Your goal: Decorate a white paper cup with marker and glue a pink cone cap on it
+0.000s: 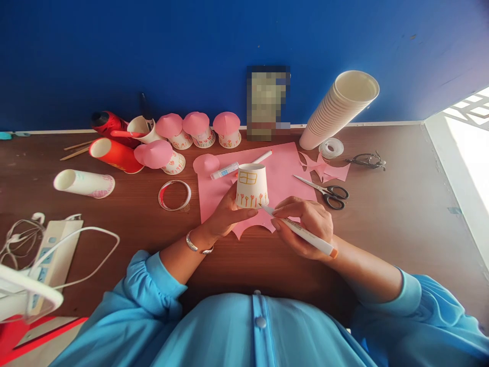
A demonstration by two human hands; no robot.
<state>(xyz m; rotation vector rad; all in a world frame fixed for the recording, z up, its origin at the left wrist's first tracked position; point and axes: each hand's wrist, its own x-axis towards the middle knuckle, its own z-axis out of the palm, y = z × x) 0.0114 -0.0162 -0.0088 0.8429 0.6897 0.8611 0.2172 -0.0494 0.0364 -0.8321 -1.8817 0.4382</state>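
A white paper cup (252,187) stands upside down in the fingers of my left hand (228,213), above the pink paper (214,204). Its side shows a yellow window and a row of small orange and red flowers along the wide rim. My right hand (307,227) is closed round a white marker (305,235) with an orange end; its tip is at the lower right rim of the cup. Behind the cup lie a glue stick (224,171) and a white cap or pen (263,156). A small pink cone (206,163) rests at the sheet's left corner.
Several cups with pink cone roofs (196,123) stand at the back left, near a red cup (114,154). Scissors (330,193), pink scraps (324,167), white ribbon (331,148) and a tall cup stack (336,109) are at the right. A tape roll (174,195) and power strip (57,255) lie left.
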